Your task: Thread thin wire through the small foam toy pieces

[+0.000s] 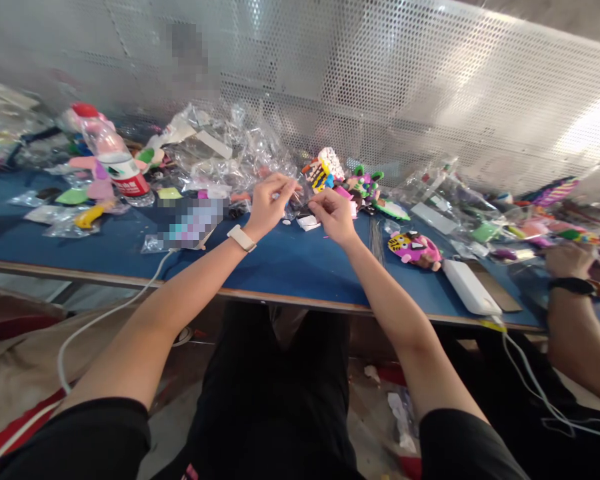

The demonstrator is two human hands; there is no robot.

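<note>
Blue covers the surface (290, 273) before you; your left hand (274, 200) and right hand (334, 212) meet almost tip to tip over its farther part, with a narrow gap between them; on each, thumb and fingers are drawn narrow into a pinch, though whether either grips something small you cannot tell from this view; the white piece (309, 223) lies on the surface below that gap, on your side of the fingertips, its long axis running roughly left to right; your right hand is clearly the nearer to it, its fingertips seen just above the piece's right end, though contact is unclear; beyond the gap stands the clay figure (325, 170), yellow with a knobbly white top; clear bags (250, 150) heap up behind your left hand; farther to your right lie the pink clay face (415, 250) and the white power bank (469, 287), well apart from your hands; a co-worker's hand (571, 260) is at the far right.
</note>
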